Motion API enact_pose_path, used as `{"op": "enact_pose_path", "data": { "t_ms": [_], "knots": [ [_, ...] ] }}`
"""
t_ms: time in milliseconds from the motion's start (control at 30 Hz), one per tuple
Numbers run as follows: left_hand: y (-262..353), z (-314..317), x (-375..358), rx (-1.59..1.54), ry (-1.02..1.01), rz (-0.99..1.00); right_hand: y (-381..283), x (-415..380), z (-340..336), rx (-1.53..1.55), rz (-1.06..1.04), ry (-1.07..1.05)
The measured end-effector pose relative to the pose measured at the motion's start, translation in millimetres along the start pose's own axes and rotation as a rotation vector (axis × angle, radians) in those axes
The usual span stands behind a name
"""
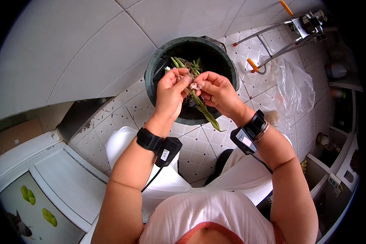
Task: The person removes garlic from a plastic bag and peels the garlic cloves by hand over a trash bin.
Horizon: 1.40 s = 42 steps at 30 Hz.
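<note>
Over the dark green bin [151, 67], my two hands meet with fingertips close together. My left hand [171, 91] is closed, thumb and fingers pinching a small pinkish-white garlic bulb [190, 78] that the fingers partly cover. On its other side, my right hand [219, 92] pinches a pale, papery bit of the garlic [197, 86] between thumb and forefinger. Just beneath the hands are green stalks [176, 62] and a long green leaf [207, 114] that hangs toward the bin's near rim. A black liner shows inside the bin.
A metal folding frame with orange grips [268, 44] stands on the tiled floor at right, beside a clear plastic bag [290, 83]. White cabinet drawers [69, 183] are at left, open shelves [333, 150] at right. A tiled wall [89, 49] rises behind the bin.
</note>
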<state>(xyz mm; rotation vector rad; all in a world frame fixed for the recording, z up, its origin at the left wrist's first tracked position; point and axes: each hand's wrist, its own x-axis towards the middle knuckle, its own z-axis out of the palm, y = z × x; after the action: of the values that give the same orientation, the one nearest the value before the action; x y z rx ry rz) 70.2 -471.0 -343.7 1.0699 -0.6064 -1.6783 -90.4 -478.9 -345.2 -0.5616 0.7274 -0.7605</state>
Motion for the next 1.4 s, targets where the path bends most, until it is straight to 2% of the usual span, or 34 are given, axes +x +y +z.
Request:
{"op": "enact_pose_path", "data": {
  "t_ms": [67,233,467,633,967,1033,1267,1333,1367,1400],
  "knots": [
    [1,1,0,-0.044,0.047,0.02,-2,-1,-1,0.031,-0.032,0.012],
    [7,0,-3,-0.109,-0.087,-0.216,-6,-2,-1,-0.014,-0.106,0.097],
    [6,0,-4,0.109,-0.154,-0.073,-6,-3,-8,-0.088,-0.132,0.113],
    [7,2,-6,0.175,-0.131,-0.062,-7,-4,-8,-0.256,-0.19,0.108],
    [5,-2,-5,0.26,-0.157,-0.036,-8,-6,-9,-0.263,-0.164,0.104],
    [4,-1,-7,0.282,-0.149,-0.017,-8,-7,-9,-0.349,-0.165,0.105],
    [9,5,-10,0.32,-0.073,-0.031,-3,-7,-7,-0.176,-0.143,0.098],
    [11,5,-11,0.334,-0.073,-0.04,-9,-7,-3,-0.447,-0.244,0.096],
    [12,5,-12,0.346,-0.072,-0.049,-6,-5,-7,-0.448,-0.245,0.095],
    [12,5,-12,0.345,-0.071,-0.047,-2,-1,-14,-0.611,-0.352,0.077]
  ]
}}
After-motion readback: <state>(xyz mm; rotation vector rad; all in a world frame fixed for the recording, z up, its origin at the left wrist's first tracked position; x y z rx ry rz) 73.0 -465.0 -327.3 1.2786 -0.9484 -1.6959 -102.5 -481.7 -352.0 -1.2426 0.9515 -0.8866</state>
